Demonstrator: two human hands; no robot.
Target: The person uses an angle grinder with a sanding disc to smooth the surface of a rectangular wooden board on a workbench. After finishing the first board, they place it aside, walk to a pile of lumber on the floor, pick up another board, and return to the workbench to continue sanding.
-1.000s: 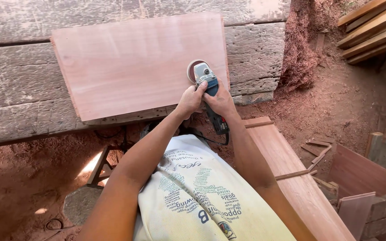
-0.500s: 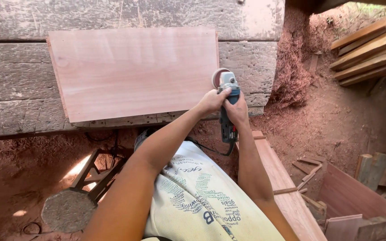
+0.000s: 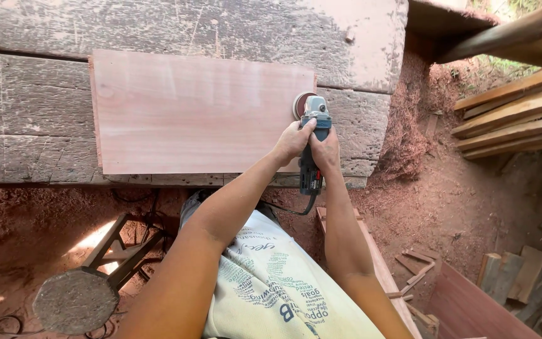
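A smooth reddish wooden board (image 3: pixel 202 113) lies flat on a rough grey plank workbench (image 3: pixel 32 100). Both my hands grip a blue and grey angle grinder (image 3: pixel 312 138) with a reddish sanding disc (image 3: pixel 301 103) at the board's right edge. My left hand (image 3: pixel 292 141) wraps the front of the tool body. My right hand (image 3: pixel 326 150) holds the handle just behind it. The tool's black cord (image 3: pixel 290 210) hangs down from the handle toward my cream printed apron.
A stool with a round grey seat (image 3: pixel 75 300) stands on the red sawdust-covered ground at lower left. Long planks (image 3: pixel 515 113) are stacked at upper right. A reddish board (image 3: pixel 377 263) leans by my right arm, with wood offcuts (image 3: pixel 515 276) at lower right.
The view has shifted so the board and bench sit further left. My hands have carried the grinder along the board's right edge, slightly away from me.
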